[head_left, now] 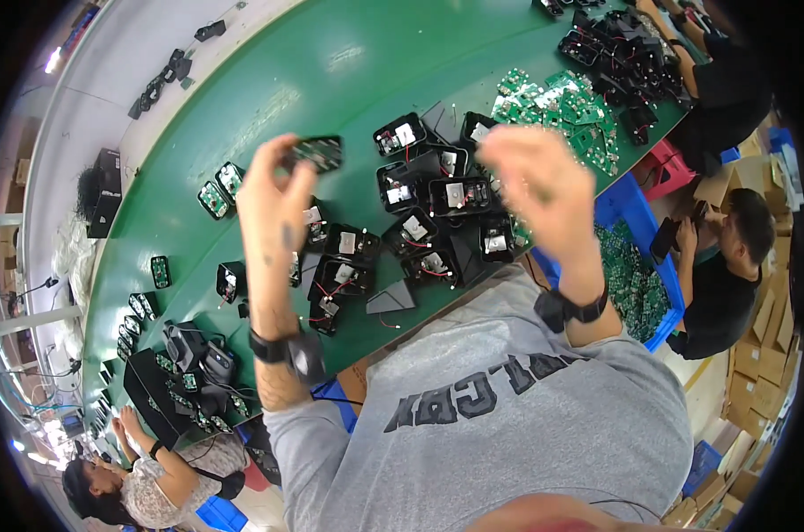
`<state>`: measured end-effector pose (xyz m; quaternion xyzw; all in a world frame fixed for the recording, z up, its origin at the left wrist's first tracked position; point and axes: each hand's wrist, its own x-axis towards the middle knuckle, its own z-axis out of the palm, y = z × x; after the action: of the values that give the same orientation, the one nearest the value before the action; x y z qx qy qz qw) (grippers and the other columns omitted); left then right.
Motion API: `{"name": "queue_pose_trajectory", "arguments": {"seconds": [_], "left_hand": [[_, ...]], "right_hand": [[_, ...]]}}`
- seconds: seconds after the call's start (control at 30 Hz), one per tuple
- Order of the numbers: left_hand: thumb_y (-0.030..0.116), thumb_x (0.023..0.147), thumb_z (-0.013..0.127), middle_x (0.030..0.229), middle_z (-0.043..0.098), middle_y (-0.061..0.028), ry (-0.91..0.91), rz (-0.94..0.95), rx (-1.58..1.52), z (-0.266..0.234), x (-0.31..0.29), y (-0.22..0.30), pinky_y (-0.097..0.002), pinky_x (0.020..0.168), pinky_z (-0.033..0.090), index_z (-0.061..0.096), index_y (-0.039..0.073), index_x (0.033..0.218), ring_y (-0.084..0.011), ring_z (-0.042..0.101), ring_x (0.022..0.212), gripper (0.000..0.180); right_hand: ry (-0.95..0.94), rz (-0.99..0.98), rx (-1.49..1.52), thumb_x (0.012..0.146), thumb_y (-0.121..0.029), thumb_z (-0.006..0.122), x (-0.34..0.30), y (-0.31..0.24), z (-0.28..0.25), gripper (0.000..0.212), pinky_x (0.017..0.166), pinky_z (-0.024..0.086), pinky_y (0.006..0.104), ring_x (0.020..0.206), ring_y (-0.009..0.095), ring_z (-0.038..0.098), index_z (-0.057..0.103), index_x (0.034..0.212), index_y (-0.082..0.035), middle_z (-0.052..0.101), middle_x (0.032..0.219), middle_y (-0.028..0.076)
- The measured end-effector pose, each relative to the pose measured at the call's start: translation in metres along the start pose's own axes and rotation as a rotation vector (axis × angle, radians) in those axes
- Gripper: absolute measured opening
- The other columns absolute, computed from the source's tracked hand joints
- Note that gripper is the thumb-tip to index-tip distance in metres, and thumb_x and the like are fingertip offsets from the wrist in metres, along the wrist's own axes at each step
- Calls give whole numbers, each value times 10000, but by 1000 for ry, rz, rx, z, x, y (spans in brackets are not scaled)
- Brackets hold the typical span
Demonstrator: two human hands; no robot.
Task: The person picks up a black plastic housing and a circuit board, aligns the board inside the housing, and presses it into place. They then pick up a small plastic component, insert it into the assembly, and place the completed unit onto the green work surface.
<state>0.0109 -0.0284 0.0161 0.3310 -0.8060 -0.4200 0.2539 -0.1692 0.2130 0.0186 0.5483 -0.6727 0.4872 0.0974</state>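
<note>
My left hand (276,182) grips a small black housing (324,153) with light spots on its face, raised above the green table. My right hand (544,191) is blurred by motion near the right side of the housings. Its fingers look bent, and whether anything is in them cannot be made out. Between and below my hands lie several open black housings (460,197) with silvery blocks and red wires inside. Just beyond my right hand spreads a heap of green circuit boards (572,106).
The green table (366,66) curves across the view. Black housings (610,58) are piled at the far right. A blue bin (677,306) of boards stands right of me, near a person (730,266). Another person (154,479) works at the lower left, beside finished-looking units (189,381).
</note>
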Motion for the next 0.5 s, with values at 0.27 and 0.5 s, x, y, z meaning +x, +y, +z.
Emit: {"name": "queue_pose_trajectory", "arguments": {"seconds": [0.27,0.5], "left_hand": [[189,842,625,1078,638,-259,-61,178,833,-19,84,-94,-423,802,534,606,11,1176,-356,667,906,379],[235,847,626,946,697,-183,-327,276,337,52,65,-9,-411,808,526,672,41,1069,-337,668,903,299]], "right_hand": [[-91,386,-554,776,-265,737,-10,120,-5,286,896,432,393,1042,293,519,710,925,-22,617,1001,100],[-9,365,-581,738,-172,736,-2,126,10,256,916,414,421,1047,324,506,628,922,-32,612,987,112]]}}
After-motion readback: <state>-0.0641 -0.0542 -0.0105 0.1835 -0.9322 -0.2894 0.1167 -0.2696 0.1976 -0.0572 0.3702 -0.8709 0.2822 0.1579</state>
